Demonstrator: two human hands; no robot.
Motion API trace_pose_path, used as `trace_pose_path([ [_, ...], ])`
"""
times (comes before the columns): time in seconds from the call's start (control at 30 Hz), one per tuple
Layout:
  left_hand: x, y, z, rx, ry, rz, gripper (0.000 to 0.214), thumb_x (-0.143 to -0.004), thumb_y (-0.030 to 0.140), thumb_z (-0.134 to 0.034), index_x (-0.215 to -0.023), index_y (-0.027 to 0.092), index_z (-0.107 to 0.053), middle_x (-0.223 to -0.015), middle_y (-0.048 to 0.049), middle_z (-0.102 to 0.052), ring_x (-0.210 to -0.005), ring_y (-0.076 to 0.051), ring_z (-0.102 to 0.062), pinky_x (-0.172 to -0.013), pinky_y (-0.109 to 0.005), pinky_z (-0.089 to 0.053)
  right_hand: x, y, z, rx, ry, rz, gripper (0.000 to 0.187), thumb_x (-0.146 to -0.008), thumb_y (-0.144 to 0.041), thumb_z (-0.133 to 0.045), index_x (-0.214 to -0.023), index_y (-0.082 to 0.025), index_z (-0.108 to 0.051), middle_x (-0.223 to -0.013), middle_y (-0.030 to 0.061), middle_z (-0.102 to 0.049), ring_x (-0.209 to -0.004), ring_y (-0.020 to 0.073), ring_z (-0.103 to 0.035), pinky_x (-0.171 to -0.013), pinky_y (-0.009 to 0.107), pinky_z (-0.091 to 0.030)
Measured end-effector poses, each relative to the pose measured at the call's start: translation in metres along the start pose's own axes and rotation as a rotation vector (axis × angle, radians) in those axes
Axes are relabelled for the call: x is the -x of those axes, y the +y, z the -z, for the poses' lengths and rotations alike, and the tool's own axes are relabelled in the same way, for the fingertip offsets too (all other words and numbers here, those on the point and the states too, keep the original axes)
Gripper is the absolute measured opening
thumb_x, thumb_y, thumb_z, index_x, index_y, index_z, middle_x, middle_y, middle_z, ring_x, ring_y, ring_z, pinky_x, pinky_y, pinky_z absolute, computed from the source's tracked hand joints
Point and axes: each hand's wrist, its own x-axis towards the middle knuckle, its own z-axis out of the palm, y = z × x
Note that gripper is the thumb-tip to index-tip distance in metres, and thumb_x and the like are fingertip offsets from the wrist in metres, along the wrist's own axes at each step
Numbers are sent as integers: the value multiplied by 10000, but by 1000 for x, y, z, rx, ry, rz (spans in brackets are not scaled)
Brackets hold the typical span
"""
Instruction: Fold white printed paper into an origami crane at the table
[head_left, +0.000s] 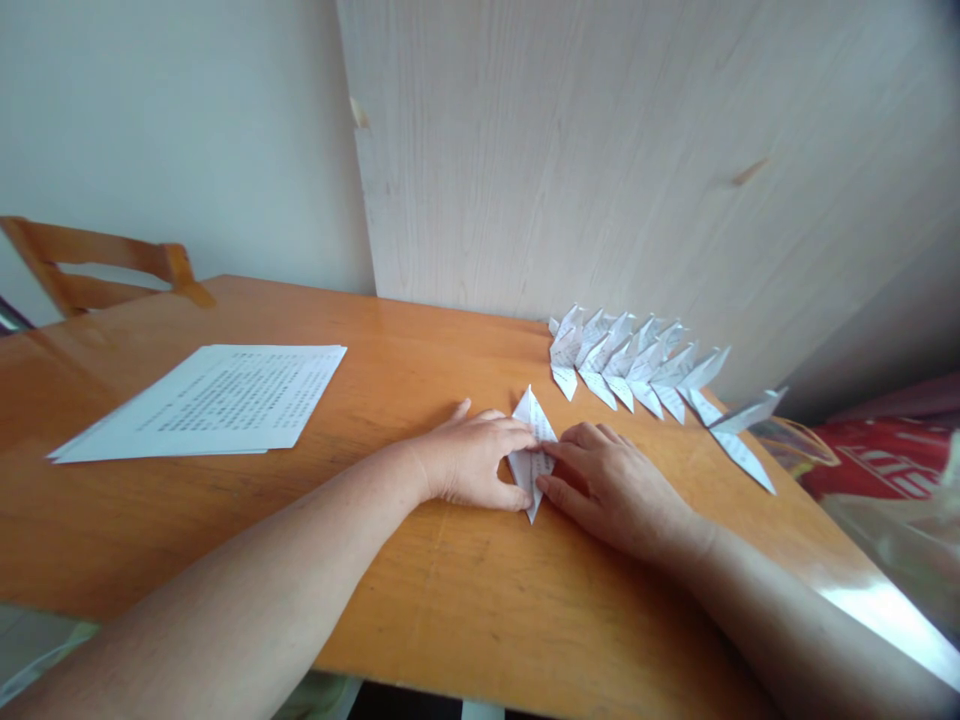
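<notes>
A narrow, diamond-shaped piece of folded printed paper [532,412] lies on the wooden table in front of me. From its left side, my left hand [474,462] holds it down, thumb near the lower tip and fingers across the middle. My right hand [611,487] is at the right edge, with its thumb and index finger pressed onto the paper close to the left fingertips. Part of the folded paper is hidden under the fingers.
Several folded paper figures [596,362] with raised points stand in rows at the back right; one figure [742,425] sits apart near the right edge. A stack of printed sheets [225,405] lies left on the table [420,350]. A wooden chair [112,250] and red bag [889,460] flank it.
</notes>
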Motion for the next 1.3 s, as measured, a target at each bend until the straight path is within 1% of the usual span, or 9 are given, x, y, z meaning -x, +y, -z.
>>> trace_pose_path([
  [0.2,1,2,2,12,-15,20,616,-755,551,-643,-1312,309,-543,-1458,-37,-517,-1332,-343,-432,-1136,-688,-157,0,0,0,-2,-2,5,356,-930,-416,-567,-1243,-263,-646,-1013,95,-612,-958,262,-561,-852,417,-458],
  [0.4,0,1,-1,-5,-9,23,650,-742,578,-646,-1320,307,-523,-1469,-35,-507,-1343,-347,-421,-1137,-702,-141,0,0,1,-5,0,6,366,-930,-413,-566,-1254,-260,-643,-1025,101,-612,-968,268,-558,-859,425,-461],
  [0.57,0,2,-1,-9,-17,27,663,-741,577,-640,-1332,308,-508,-1484,-30,-489,-1358,-344,-401,-1139,-710,-126,1,-1,1,-2,-9,-4,384,-932,-417,-558,-1287,-281,-620,-1036,95,-609,-974,268,-557,-865,426,-463],
  [0.7,0,2,-1,-11,-30,31,683,-739,570,-634,-1350,300,-494,-1499,-32,-470,-1368,-339,-384,-1145,-708,-106,0,-1,1,-1,-11,-7,380,-931,-419,-559,-1280,-282,-623,-1035,94,-607,-974,266,-555,-864,422,-461],
  [0.9,0,2,-2,-14,-47,35,732,-733,591,-621,-1383,299,-457,-1527,-37,-434,-1392,-345,-349,-1131,-737,-80,0,0,0,-4,-13,-7,380,-927,-422,-567,-1275,-282,-624,-1023,90,-608,-962,261,-554,-855,416,-455],
  [1.3,0,2,0,0,-66,33,766,-724,603,-628,-1405,302,-446,-1541,-53,-413,-1412,-345,-323,-1146,-716,-47,-1,-1,1,-11,-4,1,376,-930,-417,-568,-1271,-272,-630,-1020,94,-611,-965,257,-554,-854,400,-450],
])
